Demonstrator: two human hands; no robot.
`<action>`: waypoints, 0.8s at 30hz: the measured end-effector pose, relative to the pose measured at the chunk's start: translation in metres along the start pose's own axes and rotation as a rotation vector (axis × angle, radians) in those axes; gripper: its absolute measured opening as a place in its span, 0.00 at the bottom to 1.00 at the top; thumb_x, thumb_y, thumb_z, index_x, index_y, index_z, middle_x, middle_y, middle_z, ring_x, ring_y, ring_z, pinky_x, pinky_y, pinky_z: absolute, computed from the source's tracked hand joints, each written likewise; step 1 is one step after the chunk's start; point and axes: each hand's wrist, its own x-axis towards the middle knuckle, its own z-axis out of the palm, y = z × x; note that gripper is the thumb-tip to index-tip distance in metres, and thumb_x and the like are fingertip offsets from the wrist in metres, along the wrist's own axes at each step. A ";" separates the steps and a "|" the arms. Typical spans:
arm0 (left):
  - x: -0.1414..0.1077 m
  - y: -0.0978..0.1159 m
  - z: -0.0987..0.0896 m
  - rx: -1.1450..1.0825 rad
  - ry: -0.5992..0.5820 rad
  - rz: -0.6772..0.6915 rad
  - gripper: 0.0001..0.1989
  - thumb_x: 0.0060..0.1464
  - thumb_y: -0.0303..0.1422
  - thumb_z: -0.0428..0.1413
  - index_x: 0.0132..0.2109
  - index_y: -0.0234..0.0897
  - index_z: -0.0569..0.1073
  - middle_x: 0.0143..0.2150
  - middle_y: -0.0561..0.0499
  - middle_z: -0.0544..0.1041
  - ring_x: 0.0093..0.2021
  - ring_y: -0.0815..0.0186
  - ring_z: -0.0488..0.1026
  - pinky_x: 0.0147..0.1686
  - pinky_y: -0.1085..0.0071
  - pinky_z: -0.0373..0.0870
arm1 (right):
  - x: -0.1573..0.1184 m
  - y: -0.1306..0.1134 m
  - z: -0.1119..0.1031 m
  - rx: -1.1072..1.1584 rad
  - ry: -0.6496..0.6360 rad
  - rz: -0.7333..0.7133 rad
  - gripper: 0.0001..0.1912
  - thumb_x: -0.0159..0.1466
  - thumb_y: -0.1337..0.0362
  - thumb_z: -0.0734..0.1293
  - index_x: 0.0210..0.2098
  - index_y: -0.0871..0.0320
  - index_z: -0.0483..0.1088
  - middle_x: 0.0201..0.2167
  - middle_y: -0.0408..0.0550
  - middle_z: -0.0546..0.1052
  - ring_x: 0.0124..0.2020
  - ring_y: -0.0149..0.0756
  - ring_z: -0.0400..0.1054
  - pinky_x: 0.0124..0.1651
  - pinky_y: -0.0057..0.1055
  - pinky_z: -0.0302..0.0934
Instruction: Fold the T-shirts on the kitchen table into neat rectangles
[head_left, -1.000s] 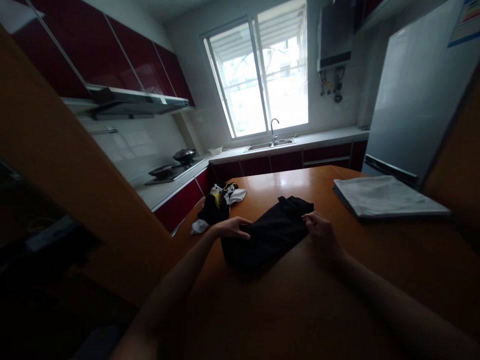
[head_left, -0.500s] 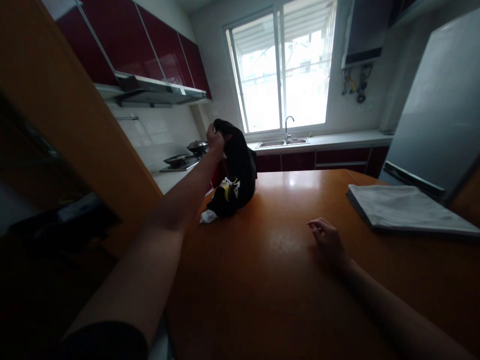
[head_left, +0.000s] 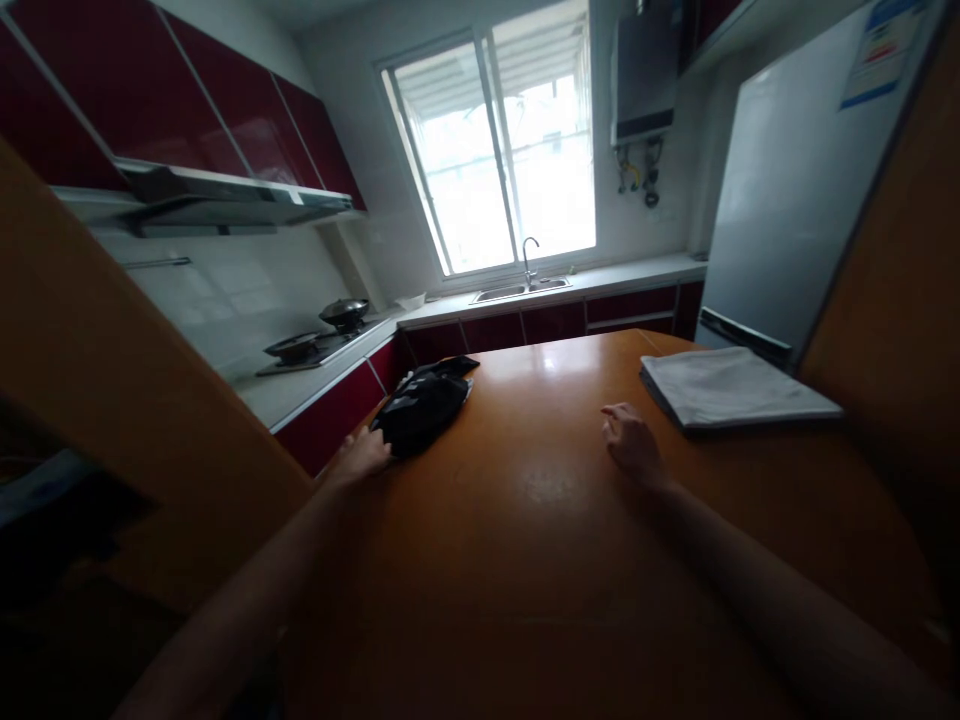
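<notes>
At the left edge of the wooden table (head_left: 525,540), my left hand (head_left: 361,455) has its fingers closed on the near corner of a black cloth garment (head_left: 420,410). The garment lies in a low heap with small white patches on it, and a flap of it points toward the window. Its exact kind cannot be made out. My right hand (head_left: 631,440) is at the right of the table's middle, fingers loosely curled in and holding nothing. To the right of that hand lies a folded stack of white and grey cloth (head_left: 739,388).
Beyond the table runs a counter with a sink (head_left: 521,290) and tap under a window. A stove with a pan (head_left: 292,347) and a lidded wok (head_left: 345,312) is at the left. A fridge (head_left: 787,190) stands at the right, a wooden panel (head_left: 135,340) near left.
The black garment, held up by my left hand before, now lies lower on the table. My left hand has come down and nearer. The view has turned right; my right hand keeps its curl.
</notes>
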 end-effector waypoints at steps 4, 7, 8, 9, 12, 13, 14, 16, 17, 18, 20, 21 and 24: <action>-0.011 0.018 0.062 -0.228 0.221 0.156 0.20 0.57 0.34 0.47 0.52 0.31 0.75 0.60 0.36 0.71 0.60 0.49 0.68 0.61 0.56 0.64 | 0.020 0.052 -0.045 -0.386 0.151 0.280 0.19 0.66 0.66 0.59 0.54 0.61 0.71 0.54 0.61 0.71 0.54 0.51 0.62 0.54 0.45 0.53; -0.024 0.052 0.099 -0.458 0.236 0.305 0.17 0.56 0.35 0.48 0.48 0.37 0.75 0.54 0.42 0.75 0.56 0.54 0.72 0.60 0.57 0.67 | 0.016 0.082 -0.074 -0.533 0.169 0.471 0.16 0.67 0.63 0.61 0.50 0.63 0.73 0.53 0.64 0.71 0.55 0.53 0.59 0.54 0.50 0.48; -0.029 0.064 0.106 -0.508 0.214 0.349 0.16 0.56 0.35 0.49 0.47 0.37 0.75 0.53 0.43 0.76 0.55 0.54 0.73 0.60 0.56 0.67 | 0.014 0.087 -0.080 -0.547 0.163 0.490 0.14 0.67 0.63 0.61 0.46 0.63 0.74 0.50 0.64 0.72 0.53 0.53 0.59 0.54 0.51 0.47; -0.034 0.075 0.111 -0.543 0.189 0.397 0.15 0.56 0.35 0.50 0.47 0.38 0.75 0.52 0.43 0.76 0.54 0.55 0.73 0.59 0.57 0.68 | 0.013 0.089 -0.084 -0.554 0.155 0.490 0.13 0.68 0.64 0.60 0.42 0.63 0.75 0.47 0.63 0.74 0.52 0.52 0.60 0.53 0.51 0.46; -0.044 0.091 0.111 -0.599 0.133 0.513 0.13 0.56 0.35 0.51 0.46 0.39 0.76 0.50 0.45 0.77 0.53 0.55 0.74 0.57 0.58 0.70 | 0.015 0.083 -0.089 -0.563 0.151 0.444 0.14 0.69 0.68 0.57 0.40 0.65 0.74 0.43 0.62 0.75 0.48 0.48 0.62 0.52 0.49 0.46; -0.046 0.092 0.109 -0.612 0.132 0.527 0.13 0.56 0.34 0.51 0.45 0.39 0.76 0.50 0.45 0.77 0.53 0.56 0.74 0.57 0.58 0.70 | 0.017 0.076 -0.089 -0.558 0.152 0.415 0.14 0.69 0.68 0.57 0.41 0.65 0.73 0.43 0.62 0.75 0.48 0.48 0.62 0.52 0.48 0.46; -0.048 0.091 0.106 -0.625 0.139 0.526 0.13 0.56 0.34 0.51 0.45 0.39 0.76 0.49 0.45 0.78 0.52 0.56 0.75 0.56 0.58 0.71 | 0.020 0.068 -0.087 -0.549 0.147 0.378 0.13 0.69 0.68 0.57 0.41 0.65 0.73 0.43 0.62 0.75 0.48 0.48 0.62 0.52 0.46 0.47; -0.049 0.087 0.102 -0.656 0.168 0.499 0.13 0.57 0.34 0.51 0.45 0.39 0.76 0.47 0.45 0.78 0.50 0.55 0.76 0.54 0.58 0.72 | 0.023 0.044 -0.081 -0.527 0.123 0.291 0.12 0.70 0.66 0.59 0.40 0.64 0.73 0.43 0.59 0.75 0.48 0.47 0.63 0.51 0.42 0.50; -0.049 0.086 0.101 -0.673 0.186 0.479 0.13 0.57 0.34 0.50 0.45 0.39 0.76 0.47 0.45 0.79 0.49 0.56 0.76 0.53 0.58 0.73 | 0.022 0.028 -0.075 -0.508 0.100 0.236 0.11 0.70 0.66 0.60 0.39 0.62 0.73 0.42 0.58 0.76 0.47 0.46 0.63 0.50 0.40 0.51; -0.049 0.084 0.100 -0.691 0.204 0.460 0.13 0.58 0.34 0.50 0.45 0.38 0.76 0.46 0.45 0.79 0.49 0.56 0.76 0.52 0.58 0.73 | 0.019 0.009 -0.068 -0.486 0.074 0.182 0.11 0.70 0.65 0.61 0.37 0.61 0.73 0.41 0.56 0.76 0.47 0.45 0.64 0.49 0.38 0.52; -0.050 0.084 0.100 -0.729 0.227 0.436 0.13 0.58 0.34 0.50 0.46 0.38 0.75 0.45 0.46 0.79 0.47 0.56 0.77 0.50 0.58 0.74 | 0.003 -0.035 -0.050 -0.385 -0.016 0.015 0.11 0.70 0.63 0.61 0.35 0.59 0.74 0.38 0.54 0.76 0.44 0.44 0.65 0.47 0.36 0.55; -0.050 0.084 0.100 -0.748 0.235 0.430 0.13 0.59 0.34 0.50 0.47 0.38 0.75 0.45 0.46 0.79 0.47 0.57 0.77 0.49 0.59 0.74 | -0.010 -0.059 -0.041 -0.302 -0.089 -0.083 0.12 0.71 0.63 0.61 0.35 0.58 0.74 0.37 0.53 0.76 0.43 0.43 0.66 0.45 0.35 0.56; -0.055 0.088 0.096 -0.794 0.279 0.436 0.12 0.60 0.34 0.50 0.48 0.38 0.74 0.44 0.47 0.79 0.46 0.59 0.77 0.48 0.61 0.74 | -0.054 -0.126 -0.023 0.021 -0.496 -0.336 0.12 0.70 0.61 0.64 0.32 0.56 0.75 0.34 0.48 0.77 0.35 0.35 0.69 0.36 0.29 0.58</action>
